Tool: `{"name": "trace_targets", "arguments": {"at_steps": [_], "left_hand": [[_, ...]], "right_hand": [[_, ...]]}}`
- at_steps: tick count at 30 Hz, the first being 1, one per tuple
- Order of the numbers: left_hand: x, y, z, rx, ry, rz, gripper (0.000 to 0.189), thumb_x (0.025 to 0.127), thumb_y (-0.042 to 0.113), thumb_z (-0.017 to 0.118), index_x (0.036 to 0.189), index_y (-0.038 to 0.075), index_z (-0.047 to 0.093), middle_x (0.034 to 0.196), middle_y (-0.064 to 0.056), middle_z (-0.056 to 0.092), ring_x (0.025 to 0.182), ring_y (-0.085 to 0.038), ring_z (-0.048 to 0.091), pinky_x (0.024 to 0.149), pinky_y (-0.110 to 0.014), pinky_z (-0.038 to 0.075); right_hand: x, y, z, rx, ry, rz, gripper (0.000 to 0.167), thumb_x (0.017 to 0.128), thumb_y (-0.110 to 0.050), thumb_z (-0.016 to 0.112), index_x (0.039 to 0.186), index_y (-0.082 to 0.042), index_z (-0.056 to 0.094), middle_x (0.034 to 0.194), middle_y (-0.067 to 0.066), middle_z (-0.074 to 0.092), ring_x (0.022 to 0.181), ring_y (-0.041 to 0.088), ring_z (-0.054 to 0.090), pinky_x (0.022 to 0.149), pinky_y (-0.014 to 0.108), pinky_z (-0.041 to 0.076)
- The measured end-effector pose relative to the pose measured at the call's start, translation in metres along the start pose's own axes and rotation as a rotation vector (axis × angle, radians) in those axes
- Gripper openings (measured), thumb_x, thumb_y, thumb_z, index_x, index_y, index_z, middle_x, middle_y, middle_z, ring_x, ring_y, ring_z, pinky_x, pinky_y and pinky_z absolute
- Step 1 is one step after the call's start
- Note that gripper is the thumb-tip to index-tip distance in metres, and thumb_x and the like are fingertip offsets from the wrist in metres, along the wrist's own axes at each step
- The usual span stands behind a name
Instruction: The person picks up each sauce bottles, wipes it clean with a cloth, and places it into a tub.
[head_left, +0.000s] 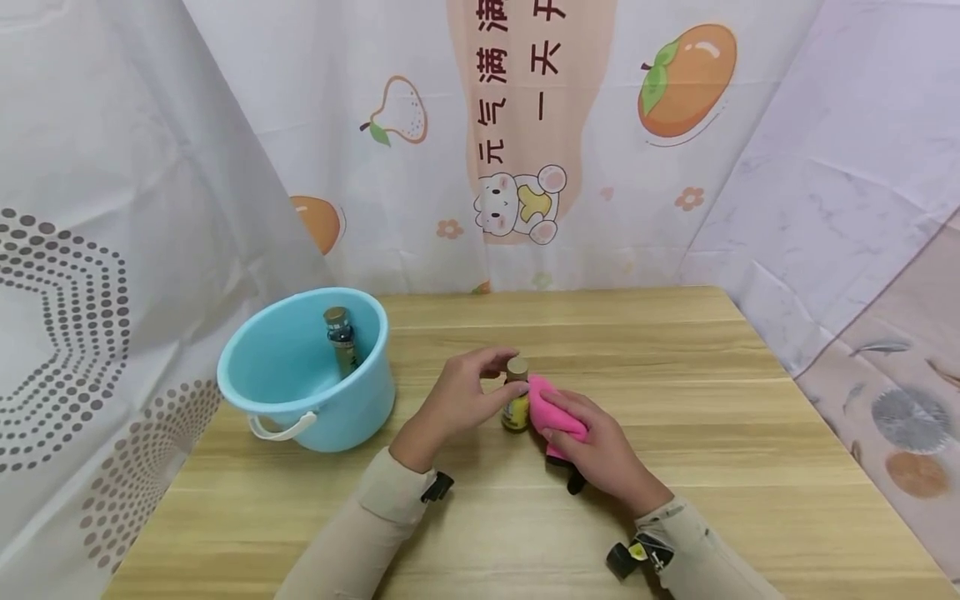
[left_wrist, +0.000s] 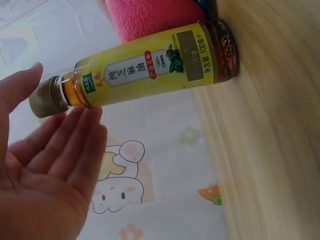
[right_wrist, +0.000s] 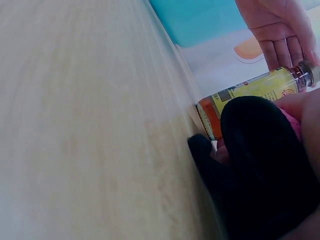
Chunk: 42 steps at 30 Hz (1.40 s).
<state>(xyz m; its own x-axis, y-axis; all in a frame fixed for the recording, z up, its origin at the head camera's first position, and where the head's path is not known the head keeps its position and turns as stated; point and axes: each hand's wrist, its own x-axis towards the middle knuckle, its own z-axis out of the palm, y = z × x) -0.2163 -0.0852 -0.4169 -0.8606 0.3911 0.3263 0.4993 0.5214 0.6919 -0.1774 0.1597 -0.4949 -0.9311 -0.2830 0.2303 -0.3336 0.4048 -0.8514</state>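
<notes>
A small sesame oil bottle point(head_left: 516, 414) with a yellow label and a gold-brown cap stands upright on the table. My left hand point(head_left: 468, 392) is at its neck, thumb on one side and fingers on the other. In the left wrist view the fingers of this hand point(left_wrist: 55, 155) are nearly straight, tips right at the neck. My right hand point(head_left: 600, 446) grips a bright pink, fuzzy soft item point(head_left: 558, 415) with black parts, just right of the bottle. The black part point(right_wrist: 265, 165) fills much of the right wrist view and hides most of that hand.
A light blue bucket point(head_left: 352, 417) with a white handle stands at the table's left. Inside it leans a dark-capped bottle point(head_left: 342, 342). Behind the wooden table point(head_left: 675, 350) hangs a printed curtain point(head_left: 420, 192).
</notes>
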Motion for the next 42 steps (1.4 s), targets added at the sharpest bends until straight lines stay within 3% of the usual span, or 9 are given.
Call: {"name": "trace_targets", "arguments": {"at_steps": [7, 16, 24, 30, 37, 42], "left_hand": [[-0.001, 0.001, 0.005, 0.031, 0.071, 0.0, 0.036, 0.088, 0.035, 0.085, 0.117, 0.017, 0.073, 0.104, 0.008, 0.074, 0.095, -0.006, 0.069, 0.081, -0.034, 0.063], [0.0, 0.002, 0.003, 0.025, 0.091, -0.004, 0.035, 0.087, 0.032, 0.086, 0.115, 0.015, 0.072, 0.103, 0.004, 0.077, 0.093, -0.009, 0.074, 0.083, -0.037, 0.064], [-0.001, 0.001, 0.003, 0.002, 0.095, -0.012, 0.035, 0.086, 0.031, 0.087, 0.111, 0.014, 0.071, 0.1, 0.0, 0.079, 0.093, -0.022, 0.077, 0.085, -0.043, 0.064], [0.0, 0.001, 0.003, -0.002, 0.1, 0.007, 0.032, 0.085, 0.031, 0.087, 0.109, 0.018, 0.071, 0.096, 0.002, 0.08, 0.09, -0.02, 0.077, 0.079, -0.039, 0.064], [0.001, 0.002, 0.004, -0.003, 0.102, 0.025, 0.03, 0.086, 0.029, 0.087, 0.108, 0.015, 0.071, 0.096, 0.0, 0.08, 0.09, -0.016, 0.077, 0.08, -0.044, 0.064], [0.0, 0.002, 0.005, -0.008, 0.096, 0.003, 0.031, 0.086, 0.028, 0.087, 0.109, 0.014, 0.07, 0.097, -0.001, 0.08, 0.09, -0.017, 0.077, 0.082, -0.044, 0.064]], "right_hand": [[0.0, 0.002, 0.002, -0.002, -0.001, -0.02, 0.052, 0.096, -0.03, 0.076, 0.145, -0.035, 0.059, 0.152, 0.0, 0.053, 0.133, 0.022, 0.057, 0.102, 0.031, 0.055], [0.003, -0.001, 0.002, 0.039, 0.034, -0.112, 0.051, 0.097, -0.023, 0.075, 0.146, -0.031, 0.06, 0.151, -0.002, 0.054, 0.128, 0.019, 0.059, 0.098, 0.025, 0.056], [0.004, -0.002, 0.002, 0.074, 0.069, -0.179, 0.053, 0.097, -0.017, 0.074, 0.147, -0.027, 0.059, 0.154, 0.001, 0.052, 0.131, 0.021, 0.056, 0.099, 0.021, 0.054], [0.002, -0.007, 0.0, 0.1, 0.09, -0.179, 0.055, 0.096, -0.009, 0.074, 0.147, -0.021, 0.059, 0.157, 0.005, 0.048, 0.132, 0.023, 0.055, 0.098, 0.018, 0.054], [-0.003, -0.032, -0.005, 0.119, 0.096, -0.194, 0.052, 0.095, -0.002, 0.073, 0.145, -0.01, 0.06, 0.158, 0.012, 0.047, 0.133, 0.026, 0.054, 0.097, 0.018, 0.055], [-0.002, -0.023, -0.001, 0.118, 0.095, -0.182, 0.053, 0.095, -0.003, 0.073, 0.146, -0.013, 0.06, 0.159, 0.011, 0.045, 0.133, 0.029, 0.054, 0.097, 0.019, 0.055]]}}
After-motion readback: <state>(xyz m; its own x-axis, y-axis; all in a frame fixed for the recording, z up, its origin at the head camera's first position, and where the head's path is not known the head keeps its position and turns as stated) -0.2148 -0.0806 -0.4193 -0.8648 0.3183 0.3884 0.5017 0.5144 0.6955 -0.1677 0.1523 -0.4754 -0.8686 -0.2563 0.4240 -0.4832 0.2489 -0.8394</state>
